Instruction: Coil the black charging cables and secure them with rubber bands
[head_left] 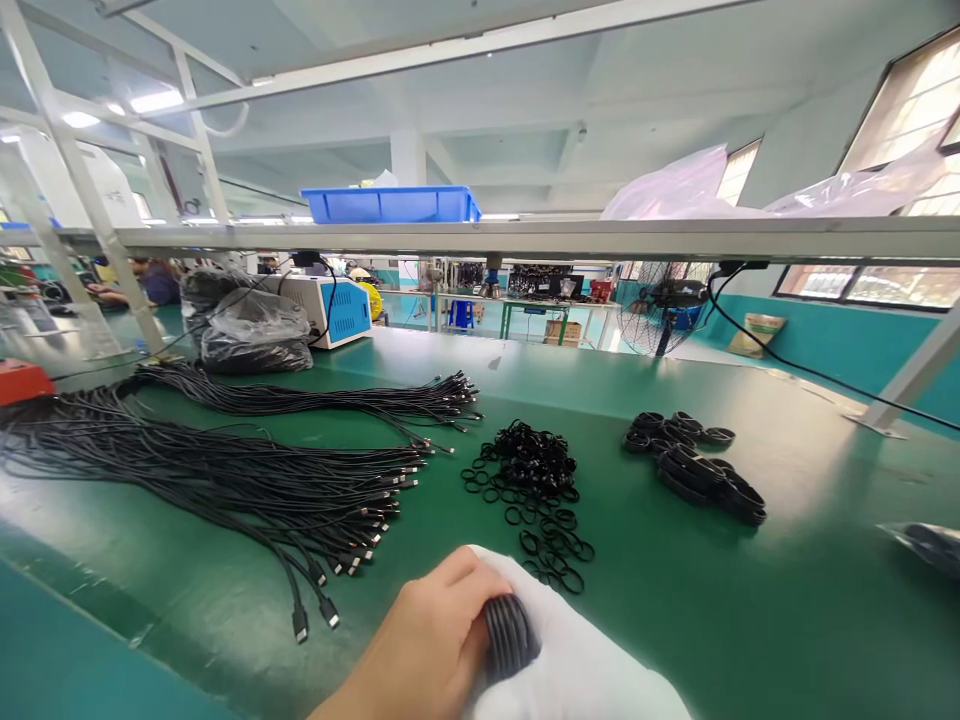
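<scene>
My bare left hand (431, 630) is closed around a coiled black cable (510, 635) at the bottom middle. My right hand (592, 655), in what looks like a white glove, wraps the same coil from the right; its separate fingers are hard to make out. Just beyond my hands lies a pile of small black rings (532, 465), some scattered toward me. Left of them, a thick bundle of loose black cables (300, 470) ends in metal-tipped plugs. Farther right, several coiled cables (709, 475) rest together on the green tabletop (442, 510).
A second cable bundle (337, 398) lies farther back. Behind it are a plastic-bagged dark bundle (255, 325) and a blue-and-white machine (337, 310). A shelf (525, 238) crosses above the table, carrying a blue tray (390, 205). A plastic bag (926, 545) lies at the right edge.
</scene>
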